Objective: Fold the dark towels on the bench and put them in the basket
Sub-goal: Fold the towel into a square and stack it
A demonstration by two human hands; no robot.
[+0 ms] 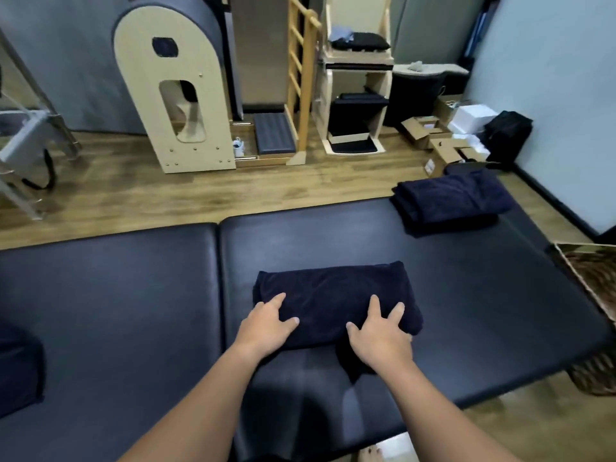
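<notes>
Centrally, one dark towel, folded into a thick oblong, lies flat on the right-hand cushion of the padded black counter, near its front edge. Left hand rests on the towel's near left corner, fingers straight and spread, palm down, gripping nothing. Right hand rests on the near right part of the same towel, fingers likewise extended and flat against the cloth; a loose dark flap of fabric shows just under its wrist. Second item: a stack of dark towels, folded, at the far right corner of the counter, well apart from the first. Woven basket, brown, only partly in view, stands just beside the counter's right end, lower than its surface. Another dark padded object shows at the left margin; what it is cannot be told. Beyond the counter: wood-pattern floor, a pale arched wooden frame, a wooden ladder, a shelf unit holding dark items, and open cardboard boxes beside a black bag against the wall.
</notes>
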